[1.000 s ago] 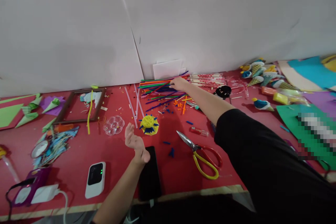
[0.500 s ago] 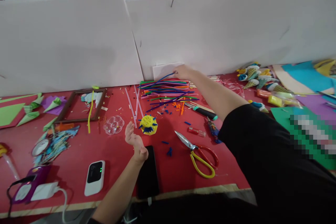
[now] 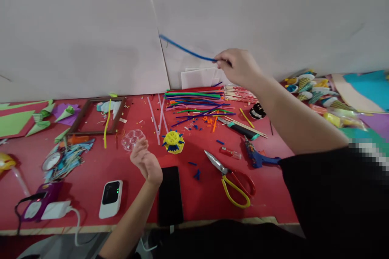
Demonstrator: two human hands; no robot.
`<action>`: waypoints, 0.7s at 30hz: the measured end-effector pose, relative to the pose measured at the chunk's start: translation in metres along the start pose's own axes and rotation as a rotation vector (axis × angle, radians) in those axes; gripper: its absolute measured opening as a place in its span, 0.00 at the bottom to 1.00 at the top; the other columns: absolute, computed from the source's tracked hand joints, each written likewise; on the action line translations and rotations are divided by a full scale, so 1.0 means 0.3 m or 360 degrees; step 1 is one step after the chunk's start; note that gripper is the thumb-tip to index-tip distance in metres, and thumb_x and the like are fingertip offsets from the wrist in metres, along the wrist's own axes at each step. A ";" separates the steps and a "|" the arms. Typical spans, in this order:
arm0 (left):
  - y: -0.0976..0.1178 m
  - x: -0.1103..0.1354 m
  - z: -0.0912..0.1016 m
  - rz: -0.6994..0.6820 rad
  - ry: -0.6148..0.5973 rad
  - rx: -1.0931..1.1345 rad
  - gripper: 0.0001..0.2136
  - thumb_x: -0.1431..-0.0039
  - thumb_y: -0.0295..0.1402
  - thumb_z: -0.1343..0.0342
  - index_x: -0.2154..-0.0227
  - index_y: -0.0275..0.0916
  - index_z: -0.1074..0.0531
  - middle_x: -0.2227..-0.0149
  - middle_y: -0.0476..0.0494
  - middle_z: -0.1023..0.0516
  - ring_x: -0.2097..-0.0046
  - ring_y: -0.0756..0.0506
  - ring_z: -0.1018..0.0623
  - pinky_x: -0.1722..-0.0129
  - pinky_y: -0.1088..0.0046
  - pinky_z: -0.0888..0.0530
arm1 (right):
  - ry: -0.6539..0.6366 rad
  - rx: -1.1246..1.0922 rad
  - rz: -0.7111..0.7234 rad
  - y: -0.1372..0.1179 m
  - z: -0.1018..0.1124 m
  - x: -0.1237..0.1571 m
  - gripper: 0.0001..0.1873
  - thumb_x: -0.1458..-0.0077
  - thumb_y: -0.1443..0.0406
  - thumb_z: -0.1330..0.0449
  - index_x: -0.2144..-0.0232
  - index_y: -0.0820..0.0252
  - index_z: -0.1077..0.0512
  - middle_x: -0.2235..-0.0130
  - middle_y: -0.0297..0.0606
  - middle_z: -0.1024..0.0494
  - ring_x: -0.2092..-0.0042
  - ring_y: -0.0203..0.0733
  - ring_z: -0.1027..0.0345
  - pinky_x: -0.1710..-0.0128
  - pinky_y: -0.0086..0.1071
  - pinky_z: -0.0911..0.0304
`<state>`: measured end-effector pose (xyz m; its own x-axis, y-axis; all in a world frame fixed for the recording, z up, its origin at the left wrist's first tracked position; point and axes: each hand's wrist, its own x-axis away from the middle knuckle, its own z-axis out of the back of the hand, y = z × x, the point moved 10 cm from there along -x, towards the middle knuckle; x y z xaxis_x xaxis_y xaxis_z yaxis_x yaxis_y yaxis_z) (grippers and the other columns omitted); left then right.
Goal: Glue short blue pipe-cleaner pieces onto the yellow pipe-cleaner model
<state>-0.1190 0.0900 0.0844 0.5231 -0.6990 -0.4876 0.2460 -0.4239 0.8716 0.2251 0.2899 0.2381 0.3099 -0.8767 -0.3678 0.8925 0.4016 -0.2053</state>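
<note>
My right hand (image 3: 238,66) pinches a blue pipe cleaner (image 3: 187,50) by one end. The stem points left, raised in front of the white board. Below it a pile of coloured pipe cleaners (image 3: 194,99) lies on the red table. My left hand (image 3: 146,160) hovers with its fingers loosely apart and nothing in them. It is near a clear plastic flower-shaped tray (image 3: 132,139) and a black phone (image 3: 170,196). A yellow round piece with blue spikes (image 3: 173,141) sits just right of that hand.
Scissors (image 3: 223,172), a blue glue gun (image 3: 257,156) and a utility knife (image 3: 240,128) lie to the right. On the left are a brown frame (image 3: 91,132) and a white device (image 3: 111,199). A tall white board (image 3: 258,20) stands along the back.
My right hand has lifted the blue pipe cleaner up off the pile and moved it higher and to the right. My left hand has shifted slightly left. The view has tilted down a little.
</note>
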 end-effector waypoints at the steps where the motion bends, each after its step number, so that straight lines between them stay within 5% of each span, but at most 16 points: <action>1: 0.009 -0.025 -0.010 0.0082 -0.0051 0.0065 0.19 0.38 0.56 0.56 0.59 0.47 0.34 0.55 0.42 0.26 0.50 0.39 0.24 0.46 0.53 0.28 | 0.0007 -0.0065 0.0085 -0.058 0.020 0.047 0.21 0.32 0.64 0.53 0.47 0.53 0.23 0.50 0.42 0.18 0.46 0.50 0.27 0.45 0.44 0.33; 3: 0.025 -0.068 -0.048 0.0258 -0.0203 0.0169 0.15 0.35 0.50 0.55 0.65 0.46 0.32 0.66 0.46 0.26 0.62 0.42 0.22 0.56 0.57 0.24 | -0.0160 -0.0170 0.0392 -0.203 0.005 0.157 0.19 0.33 0.65 0.50 0.50 0.51 0.21 0.54 0.39 0.17 0.51 0.47 0.26 0.48 0.42 0.32; 6: 0.068 -0.094 -0.131 0.0459 -0.0460 0.0262 0.14 0.38 0.50 0.45 0.65 0.44 0.27 0.66 0.44 0.21 0.64 0.43 0.20 0.60 0.61 0.22 | -0.0433 -0.0279 0.0891 -0.423 -0.068 0.349 0.19 0.36 0.71 0.48 0.54 0.51 0.19 0.57 0.38 0.17 0.52 0.44 0.27 0.49 0.39 0.32; 8: 0.078 -0.017 -0.258 0.0805 -0.1002 0.0345 0.16 0.40 0.50 0.39 0.60 0.43 0.24 0.61 0.41 0.19 0.61 0.43 0.19 0.57 0.62 0.21 | -0.0443 -0.0313 0.1033 -0.529 -0.105 0.447 0.19 0.37 0.73 0.47 0.55 0.55 0.19 0.57 0.42 0.19 0.54 0.43 0.27 0.53 0.37 0.32; 10: 0.099 0.108 -0.339 0.1131 -0.1496 0.0339 0.20 0.40 0.53 0.39 0.57 0.42 0.24 0.63 0.42 0.20 0.67 0.45 0.20 0.65 0.65 0.21 | -0.0476 -0.0249 0.1029 -0.599 -0.153 0.502 0.15 0.36 0.72 0.46 0.58 0.59 0.19 0.57 0.45 0.19 0.55 0.44 0.27 0.55 0.37 0.32; 12: 0.121 0.220 -0.367 0.1405 -0.1814 0.0353 0.20 0.41 0.52 0.38 0.57 0.41 0.25 0.72 0.49 0.26 0.79 0.52 0.31 0.78 0.76 0.32 | -0.0555 -0.0243 0.1024 -0.641 -0.192 0.521 0.12 0.35 0.71 0.44 0.63 0.61 0.19 0.60 0.44 0.19 0.58 0.45 0.27 0.57 0.37 0.32; 13: 0.123 0.243 -0.364 0.1510 -0.1803 0.0396 0.19 0.41 0.52 0.37 0.59 0.41 0.27 0.74 0.52 0.29 0.81 0.56 0.38 0.82 0.80 0.39 | -0.0625 -0.0270 0.1014 -0.644 -0.210 0.515 0.10 0.35 0.70 0.42 0.62 0.60 0.19 0.60 0.43 0.19 0.57 0.44 0.26 0.56 0.36 0.32; 15: 0.109 0.257 -0.349 0.1637 -0.1680 0.0467 0.17 0.41 0.49 0.36 0.62 0.41 0.29 0.77 0.56 0.36 0.82 0.58 0.46 0.83 0.84 0.49 | -0.0776 -0.0312 0.0860 -0.588 -0.251 0.459 0.10 0.36 0.67 0.39 0.55 0.55 0.20 0.56 0.40 0.18 0.53 0.42 0.26 0.51 0.34 0.32; 17: 0.084 0.254 -0.330 0.1706 -0.1551 0.0528 0.16 0.41 0.46 0.36 0.63 0.40 0.31 0.79 0.59 0.40 0.82 0.58 0.50 0.84 0.85 0.52 | -0.0833 -0.0212 0.0437 -0.426 -0.299 0.352 0.13 0.35 0.62 0.38 0.49 0.48 0.23 0.49 0.35 0.19 0.47 0.38 0.27 0.45 0.31 0.34; 21: 0.047 0.269 -0.303 0.1825 -0.1443 0.0634 0.15 0.42 0.41 0.35 0.63 0.41 0.35 0.80 0.59 0.37 0.82 0.57 0.47 0.84 0.85 0.45 | -0.0835 0.0138 -0.0100 -0.093 -0.398 0.182 0.15 0.30 0.63 0.47 0.48 0.63 0.25 0.48 0.49 0.22 0.47 0.48 0.26 0.46 0.45 0.30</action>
<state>0.0009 0.0800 0.0617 -0.4283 -0.7940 0.4314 -0.2411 0.5605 0.7923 0.1781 0.2624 0.1154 0.3576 -0.9217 0.1501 0.9315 0.3404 -0.1283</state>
